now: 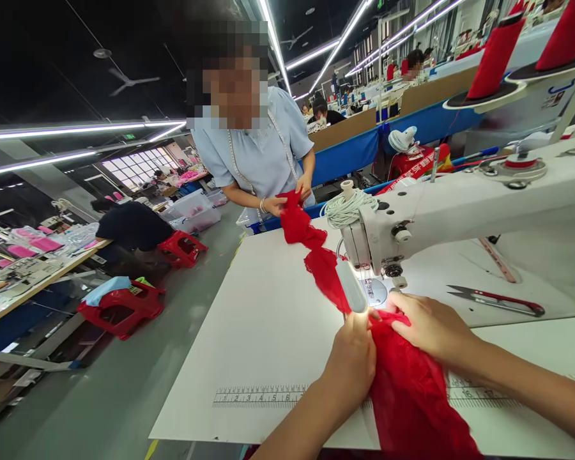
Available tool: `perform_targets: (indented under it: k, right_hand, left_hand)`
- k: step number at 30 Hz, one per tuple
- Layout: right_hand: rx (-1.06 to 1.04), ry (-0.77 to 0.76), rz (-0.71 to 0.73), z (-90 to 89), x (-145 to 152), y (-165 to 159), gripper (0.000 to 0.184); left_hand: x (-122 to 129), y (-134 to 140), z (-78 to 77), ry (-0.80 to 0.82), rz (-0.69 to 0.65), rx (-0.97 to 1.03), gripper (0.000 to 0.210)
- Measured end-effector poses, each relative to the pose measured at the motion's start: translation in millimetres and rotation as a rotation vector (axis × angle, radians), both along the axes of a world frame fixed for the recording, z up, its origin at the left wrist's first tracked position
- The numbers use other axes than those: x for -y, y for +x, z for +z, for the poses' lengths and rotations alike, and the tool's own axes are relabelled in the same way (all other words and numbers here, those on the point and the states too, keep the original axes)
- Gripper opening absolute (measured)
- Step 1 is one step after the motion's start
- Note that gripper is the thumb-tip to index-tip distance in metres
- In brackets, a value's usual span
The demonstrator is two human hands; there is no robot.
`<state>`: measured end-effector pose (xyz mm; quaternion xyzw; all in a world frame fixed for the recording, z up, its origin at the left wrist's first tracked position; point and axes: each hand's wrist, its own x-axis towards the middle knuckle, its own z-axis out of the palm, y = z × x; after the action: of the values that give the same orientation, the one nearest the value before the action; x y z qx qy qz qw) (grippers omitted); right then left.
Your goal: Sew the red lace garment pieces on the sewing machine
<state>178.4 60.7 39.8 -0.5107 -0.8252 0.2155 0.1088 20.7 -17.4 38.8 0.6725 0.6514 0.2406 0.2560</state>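
Red lace fabric (412,377) lies across the sewing table in front of the sewing machine (441,204) and hangs over the near edge. My left hand (352,354) is closed on the fabric's upper edge, left of the needle area. With fingers and thumb, my right hand (424,322) grips the same edge on the right, close to the needle plate (374,291). A light-coloured lamp (351,286) partly hides the needle area. Behind it, a red strip (323,271) runs towards a person in a light blue top, whose hands hold red fabric (297,220).
Thread snips (498,300) lie on the table right of my right hand. A printed ruler scale (259,397) runs along the table's front. Red thread cones (496,57) stand at upper right. Red stools (122,306) are on the floor at left.
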Motion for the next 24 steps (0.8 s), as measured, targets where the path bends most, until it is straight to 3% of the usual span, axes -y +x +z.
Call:
perform_targets:
  k: [5, 10, 16, 18, 24]
  right_hand:
    - [-0.102, -0.069, 0.004, -3.5, -2, 4, 0.008]
    - [-0.256, -0.169, 0.017, -11.2, -6, 11, 0.009]
    - [-0.508, -0.194, -0.004, -19.1, -8, 17, 0.012]
    - [-0.568, -0.135, -0.039, -18.9, -6, 19, 0.01]
    - [-0.645, 0.234, -0.059, -17.9, 1, 23, 0.013]
  left_hand:
    - [-3, 2, 6.1, -0.048, 0.008, -0.019, 0.019]
    - [-11, 8, 5.4, -0.098, 0.101, -0.063, 0.03]
    - [-14, 9, 4.7, -0.091, 0.08, -0.106, 0.014]
    - [-15, 9, 5.3, -0.091, 0.07, -0.114, 0.016]
    - [-20, 8, 10.8, -0.117, 0.065, -0.099, 0.013]
